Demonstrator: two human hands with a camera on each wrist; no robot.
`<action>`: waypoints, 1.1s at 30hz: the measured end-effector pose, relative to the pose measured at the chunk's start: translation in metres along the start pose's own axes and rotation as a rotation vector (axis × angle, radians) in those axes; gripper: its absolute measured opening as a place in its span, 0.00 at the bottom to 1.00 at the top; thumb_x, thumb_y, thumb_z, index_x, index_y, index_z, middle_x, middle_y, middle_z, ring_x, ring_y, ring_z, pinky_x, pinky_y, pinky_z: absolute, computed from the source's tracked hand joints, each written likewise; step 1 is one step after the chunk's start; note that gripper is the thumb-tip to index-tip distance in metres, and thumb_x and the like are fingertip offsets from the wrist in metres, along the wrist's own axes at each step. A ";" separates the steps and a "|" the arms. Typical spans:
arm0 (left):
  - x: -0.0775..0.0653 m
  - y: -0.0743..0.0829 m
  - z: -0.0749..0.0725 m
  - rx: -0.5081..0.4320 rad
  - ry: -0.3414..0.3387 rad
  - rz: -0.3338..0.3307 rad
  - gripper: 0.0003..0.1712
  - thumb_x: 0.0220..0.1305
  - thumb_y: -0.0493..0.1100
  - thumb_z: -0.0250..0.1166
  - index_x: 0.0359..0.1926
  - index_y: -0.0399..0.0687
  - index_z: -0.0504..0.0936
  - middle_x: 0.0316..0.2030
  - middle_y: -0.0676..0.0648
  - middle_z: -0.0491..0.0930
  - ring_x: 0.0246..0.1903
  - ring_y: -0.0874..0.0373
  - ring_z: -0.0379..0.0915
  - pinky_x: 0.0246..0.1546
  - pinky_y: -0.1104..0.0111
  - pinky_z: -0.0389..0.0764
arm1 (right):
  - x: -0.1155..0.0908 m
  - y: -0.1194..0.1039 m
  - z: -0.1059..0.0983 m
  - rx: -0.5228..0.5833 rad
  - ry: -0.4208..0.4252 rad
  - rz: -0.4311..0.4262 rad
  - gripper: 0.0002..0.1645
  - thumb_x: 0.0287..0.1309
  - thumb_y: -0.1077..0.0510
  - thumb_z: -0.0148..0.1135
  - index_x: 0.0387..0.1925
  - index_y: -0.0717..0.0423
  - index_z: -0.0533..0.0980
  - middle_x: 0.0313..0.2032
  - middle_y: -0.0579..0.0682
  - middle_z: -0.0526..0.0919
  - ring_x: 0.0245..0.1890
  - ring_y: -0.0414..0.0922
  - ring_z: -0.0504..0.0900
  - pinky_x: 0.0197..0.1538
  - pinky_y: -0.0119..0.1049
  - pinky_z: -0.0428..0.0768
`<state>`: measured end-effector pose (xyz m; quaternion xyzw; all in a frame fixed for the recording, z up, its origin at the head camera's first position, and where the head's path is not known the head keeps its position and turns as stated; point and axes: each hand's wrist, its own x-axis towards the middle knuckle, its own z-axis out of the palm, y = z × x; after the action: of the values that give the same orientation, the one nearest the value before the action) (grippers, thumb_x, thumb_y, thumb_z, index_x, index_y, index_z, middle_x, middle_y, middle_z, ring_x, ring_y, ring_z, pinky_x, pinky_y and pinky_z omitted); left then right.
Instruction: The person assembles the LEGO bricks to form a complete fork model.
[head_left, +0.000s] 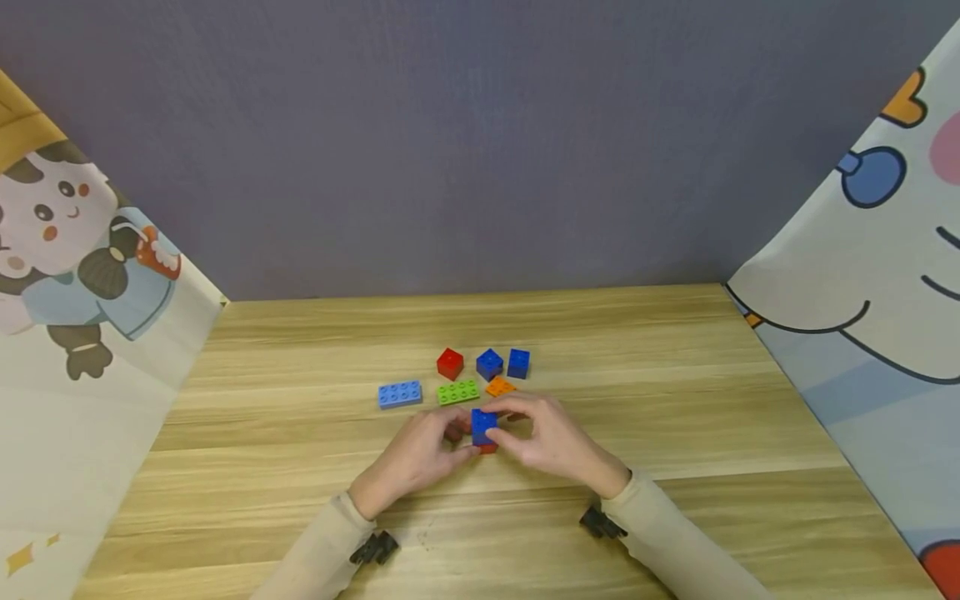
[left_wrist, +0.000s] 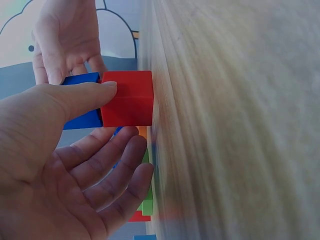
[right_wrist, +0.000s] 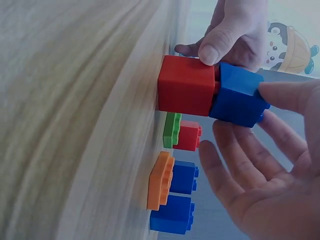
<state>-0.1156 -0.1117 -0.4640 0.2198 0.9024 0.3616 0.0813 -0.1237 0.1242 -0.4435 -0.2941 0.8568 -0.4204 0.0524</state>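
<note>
A blue toy building block (right_wrist: 237,95) sits on top of a red building block (right_wrist: 185,86), slightly tilted, with a narrow gap showing at one side in the right wrist view. My left hand (head_left: 416,454) holds the red block low down, its thumb (left_wrist: 95,97) lying along the near side. Between the thumb and fingers of my right hand (head_left: 547,437) the blue block is pinched from its sides. The red block stands at the tabletop, and in the head view the blue one mostly covers it.
Just beyond the hands lie a light blue brick (head_left: 400,394), a flat green brick (head_left: 457,392) and an orange piece (head_left: 499,386). Behind them stand a red block (head_left: 450,364) and two blue blocks (head_left: 490,365). A grey wall (head_left: 472,167) closes the wooden table's (head_left: 300,333) far edge.
</note>
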 end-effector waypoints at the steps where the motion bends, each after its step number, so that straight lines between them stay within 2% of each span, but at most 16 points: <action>1: 0.000 0.000 0.000 -0.001 0.000 0.001 0.16 0.65 0.44 0.77 0.51 0.45 0.87 0.44 0.48 0.90 0.42 0.57 0.86 0.47 0.60 0.89 | 0.000 0.000 0.000 0.002 0.002 0.005 0.18 0.67 0.56 0.72 0.57 0.50 0.86 0.53 0.45 0.91 0.51 0.43 0.89 0.58 0.46 0.88; 6: 0.000 0.000 0.000 0.002 -0.002 0.004 0.16 0.65 0.45 0.77 0.52 0.45 0.88 0.46 0.47 0.90 0.43 0.57 0.86 0.47 0.60 0.89 | 0.000 0.000 0.000 -0.008 0.013 -0.016 0.17 0.66 0.57 0.73 0.56 0.51 0.87 0.52 0.46 0.91 0.51 0.44 0.89 0.57 0.47 0.88; 14: 0.000 0.000 -0.001 0.015 -0.006 0.002 0.15 0.65 0.44 0.77 0.50 0.46 0.88 0.44 0.48 0.90 0.43 0.57 0.86 0.46 0.61 0.89 | -0.002 0.004 0.001 -0.098 0.032 -0.101 0.17 0.66 0.56 0.75 0.56 0.51 0.87 0.54 0.46 0.91 0.57 0.47 0.89 0.62 0.47 0.87; 20: 0.000 0.000 0.000 0.028 0.000 0.008 0.14 0.65 0.44 0.77 0.49 0.46 0.88 0.43 0.48 0.90 0.42 0.57 0.86 0.45 0.62 0.89 | -0.002 0.003 0.004 -0.091 0.043 -0.102 0.16 0.66 0.57 0.74 0.55 0.51 0.87 0.53 0.47 0.92 0.55 0.46 0.90 0.60 0.47 0.88; 27: 0.000 0.000 0.000 0.025 0.000 0.014 0.14 0.65 0.44 0.77 0.49 0.46 0.88 0.43 0.47 0.90 0.42 0.57 0.86 0.45 0.61 0.89 | -0.001 0.004 0.004 -0.190 0.070 -0.229 0.17 0.64 0.57 0.76 0.54 0.55 0.87 0.52 0.51 0.92 0.52 0.48 0.91 0.57 0.43 0.89; 30: 0.000 0.000 0.000 0.026 0.002 0.016 0.14 0.64 0.44 0.77 0.48 0.46 0.88 0.42 0.47 0.90 0.41 0.56 0.86 0.45 0.61 0.89 | -0.001 0.004 0.004 -0.196 0.071 -0.220 0.17 0.65 0.56 0.76 0.54 0.54 0.87 0.52 0.50 0.92 0.51 0.47 0.91 0.55 0.42 0.90; 33: 0.000 0.001 -0.001 0.026 0.002 0.014 0.14 0.64 0.43 0.77 0.48 0.46 0.88 0.42 0.47 0.90 0.41 0.56 0.86 0.45 0.61 0.89 | -0.001 0.007 0.004 -0.107 0.046 -0.142 0.17 0.64 0.56 0.76 0.54 0.52 0.88 0.51 0.48 0.92 0.46 0.44 0.91 0.52 0.39 0.90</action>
<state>-0.1159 -0.1114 -0.4630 0.2266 0.9055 0.3508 0.0749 -0.1247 0.1249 -0.4513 -0.3466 0.8560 -0.3833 -0.0128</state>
